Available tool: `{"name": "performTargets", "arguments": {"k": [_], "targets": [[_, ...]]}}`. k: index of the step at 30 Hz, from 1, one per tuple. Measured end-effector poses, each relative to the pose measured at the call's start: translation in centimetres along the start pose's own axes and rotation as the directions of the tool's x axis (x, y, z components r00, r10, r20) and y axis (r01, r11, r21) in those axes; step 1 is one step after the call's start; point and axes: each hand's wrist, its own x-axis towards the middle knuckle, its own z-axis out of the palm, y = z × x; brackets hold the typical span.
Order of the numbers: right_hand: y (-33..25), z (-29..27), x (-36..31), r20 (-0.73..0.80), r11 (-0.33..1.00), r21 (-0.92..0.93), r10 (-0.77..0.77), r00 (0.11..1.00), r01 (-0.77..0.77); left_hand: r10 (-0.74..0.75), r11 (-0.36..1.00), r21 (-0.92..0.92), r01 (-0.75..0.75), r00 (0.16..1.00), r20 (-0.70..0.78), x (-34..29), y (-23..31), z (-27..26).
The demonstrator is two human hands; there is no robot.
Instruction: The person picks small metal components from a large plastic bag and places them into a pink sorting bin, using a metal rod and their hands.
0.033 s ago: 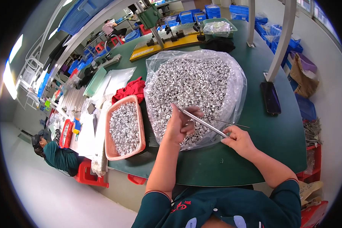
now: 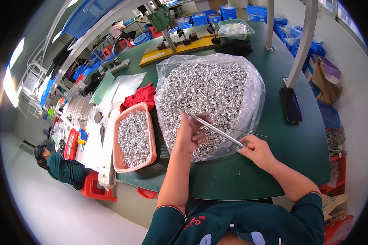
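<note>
My right hand (image 2: 257, 152) pinches the near right end of a slim silver metal rod (image 2: 221, 132) between thumb and fingers. The rod slants up and left over a clear plastic bag (image 2: 255, 96) heaped with small silver metal sleeves (image 2: 206, 87). At its far end my left hand (image 2: 189, 132) has the thumb raised on one side and curled fingers behind, with the rod between them. A thin dark wire or pin (image 2: 249, 132) sticks out rightward past the bag's edge; its left end is hidden behind the rod and hand.
Left of the bag stands a pink plastic basket (image 2: 152, 143) of similar sleeves, beside a red cloth (image 2: 139, 97). A phone (image 2: 290, 105) lies by a metal post at right. Behind is a yellow-based fixture (image 2: 153, 57). A person (image 2: 63, 169) sits at far left.
My left hand has shifted slightly left, its fingers curling a little more along the rod. The right hand keeps its place.
</note>
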Motion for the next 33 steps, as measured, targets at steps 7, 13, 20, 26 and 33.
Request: {"name": "performTargets", "arguments": {"k": [7, 13, 20, 26, 33], "targets": [[-0.5, 0.1, -0.1, 0.044, 1.0, -0.017, 0.012, 0.999, -0.012, 0.307, 0.926, -0.238, -0.293, 0.952, 0.02, 0.4, 1.5, -4.5], [0.2, 0.3, -0.1, 0.057, 0.999, -0.053, 0.007, 0.998, -0.004, 0.315, 0.898, -0.301, -0.322, 0.946, -0.074, 0.4, 1.6, -3.5], [0.0, 0.2, -0.1, 0.057, 0.998, -0.058, 0.015, 0.998, -0.011, 0.357, 0.903, -0.248, -0.352, 0.934, -0.027, 0.6, 1.2, -3.0], [-0.1, 0.2, -0.1, 0.073, 0.995, -0.095, 0.012, 0.997, -0.005, 0.411, 0.865, -0.289, -0.411, 0.909, -0.062, 0.6, 1.5, -2.9], [0.1, 0.4, -0.2, 0.042, 0.999, -0.041, 0.022, 0.999, -0.02, 0.418, 0.817, -0.422, -0.393, 0.908, -0.036, 1.3, 0.4, -3.3]]}}
